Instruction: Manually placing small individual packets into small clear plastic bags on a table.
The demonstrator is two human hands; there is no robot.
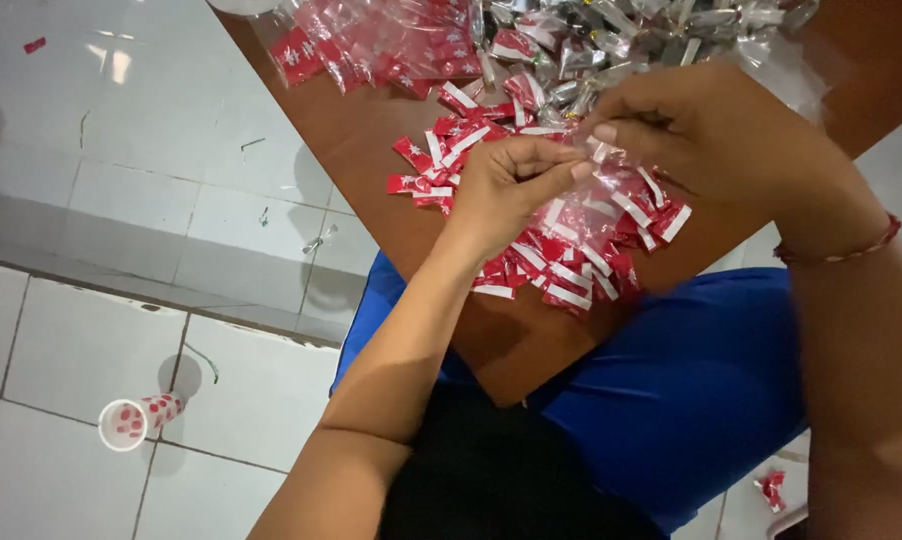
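My arms are bare to the elbow and past it, no sleeves showing. A thin red bracelet [839,250] circles my right wrist (braided, it seems). I wear blue cloth [671,380] over black [491,470].

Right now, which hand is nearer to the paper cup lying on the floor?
Left. The left hand is over the table's near side, closer to the paper cup down on the floor tiles; the right hand is farther across the table.
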